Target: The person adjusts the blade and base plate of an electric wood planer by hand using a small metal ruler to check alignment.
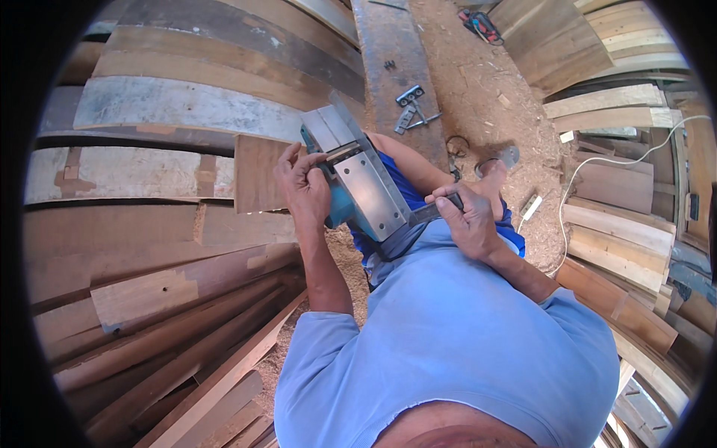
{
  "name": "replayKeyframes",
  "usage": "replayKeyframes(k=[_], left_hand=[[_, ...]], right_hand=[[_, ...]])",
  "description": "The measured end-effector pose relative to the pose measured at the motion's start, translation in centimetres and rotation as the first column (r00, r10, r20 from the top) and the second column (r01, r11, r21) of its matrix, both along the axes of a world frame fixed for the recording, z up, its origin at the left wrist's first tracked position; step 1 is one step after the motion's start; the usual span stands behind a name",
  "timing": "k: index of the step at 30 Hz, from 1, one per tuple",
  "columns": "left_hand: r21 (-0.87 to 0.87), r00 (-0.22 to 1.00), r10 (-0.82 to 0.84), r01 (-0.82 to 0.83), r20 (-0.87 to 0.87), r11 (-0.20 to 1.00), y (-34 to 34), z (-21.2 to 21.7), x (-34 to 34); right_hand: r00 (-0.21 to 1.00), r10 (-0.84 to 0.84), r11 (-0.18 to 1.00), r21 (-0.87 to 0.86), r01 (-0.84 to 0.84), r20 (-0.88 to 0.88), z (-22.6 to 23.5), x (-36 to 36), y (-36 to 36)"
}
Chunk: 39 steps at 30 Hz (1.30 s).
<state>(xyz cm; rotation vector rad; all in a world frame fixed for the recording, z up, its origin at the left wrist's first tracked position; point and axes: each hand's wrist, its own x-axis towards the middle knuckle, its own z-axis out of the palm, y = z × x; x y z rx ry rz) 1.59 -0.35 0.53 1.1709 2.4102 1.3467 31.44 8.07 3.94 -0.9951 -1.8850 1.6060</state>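
A teal electric hand planer [372, 193] rests upside down across my lap, its shiny metal sole facing up. My left hand [306, 181] grips its left side, with thumb and fingertips by the cutter slot across the sole. My right hand [469, 218] is closed on the dark handle of what looks like a metal square [427, 212]. The long thin blade of that square seems to lie along the sole's right edge, reaching past the planer's far end. My palm hides part of the handle.
On a worn plank [399, 56] ahead lie a metal clamp-like fitting [409, 104] and small dark pieces [389, 65]. Stacked boards [187, 104] crowd the left side, more the right. A white cable [565, 213] and power strip [531, 207] lie on the sawdust-covered floor.
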Motion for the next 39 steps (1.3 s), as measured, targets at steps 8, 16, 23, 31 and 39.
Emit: replayKeyframes(k=[8, 16, 23, 31, 39], left_hand=[[-0.011, 1.0, 0.008, -0.008, -0.019, 1.0, 0.0, 0.2, 0.0], [0.027, 0.998, -0.036, 0.037, -0.051, 0.999, -0.2, -0.1, -0.2], [0.06, 0.983, -0.16, 0.166, -0.094, 0.984, 0.2, 0.3, -0.6], [0.019, 0.997, -0.048, 0.049, -0.068, 0.999, 0.0, -0.1, -0.2], [0.045, 0.999, -0.028, 0.029, -0.022, 0.999, -0.2, -0.6, -0.4]], right_hand=[[0.998, 0.046, 0.999, 0.007, -0.046, 0.043, -0.3, 0.3, -0.2], [0.999, 0.032, 0.999, 0.024, -0.033, 0.039, -0.2, 0.2, -0.3], [0.998, 0.032, 0.999, 0.005, -0.032, 0.056, -0.3, 0.3, -0.3], [1.0, 0.024, 1.0, 0.005, -0.024, 0.017, -0.4, 0.2, -0.3], [0.996, 0.082, 0.996, -0.044, -0.082, -0.02, 2.4, -0.8, -0.4]])
